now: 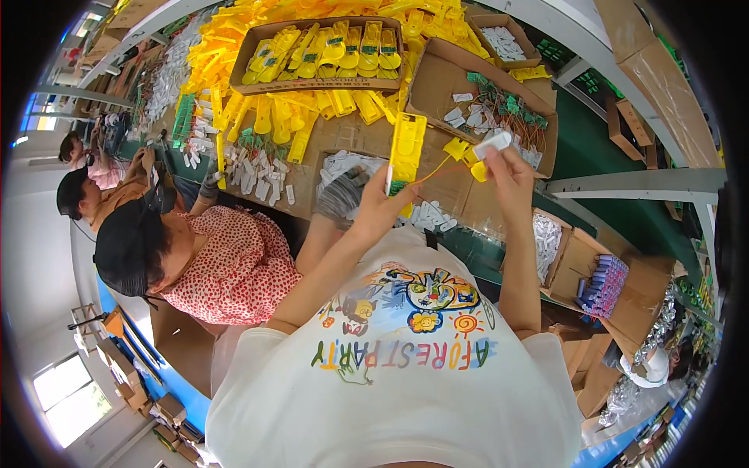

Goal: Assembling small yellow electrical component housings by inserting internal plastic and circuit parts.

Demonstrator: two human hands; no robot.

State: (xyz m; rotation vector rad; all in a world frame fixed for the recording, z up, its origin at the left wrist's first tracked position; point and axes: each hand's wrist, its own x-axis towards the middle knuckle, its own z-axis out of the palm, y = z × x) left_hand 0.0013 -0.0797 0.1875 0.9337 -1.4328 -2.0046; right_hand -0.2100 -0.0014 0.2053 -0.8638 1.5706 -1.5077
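Observation:
My left hand [380, 204] grips a long yellow plastic housing [406, 148] near its lower end, where a small green circuit board [397, 187] shows. Thin red and yellow wires [437, 171] run across from that end toward my right hand [509, 173]. Pinched in my right fingers is a small flat white plastic piece [493, 143], held above the table. Just behind it lie yellow plastic parts [460, 151], partly covered by my fingers. Loose white pieces [431, 216] are spread on the table below my hands.
Yellow housings with boards fill a cardboard box [316, 86] at the back. An open carton [437, 66] to its right holds wired green boards. A co-worker in a red-spotted top sits close at my left, a grey-gloved hand [343, 193] beside my left forearm. Purple cylinders [603, 286] stand right.

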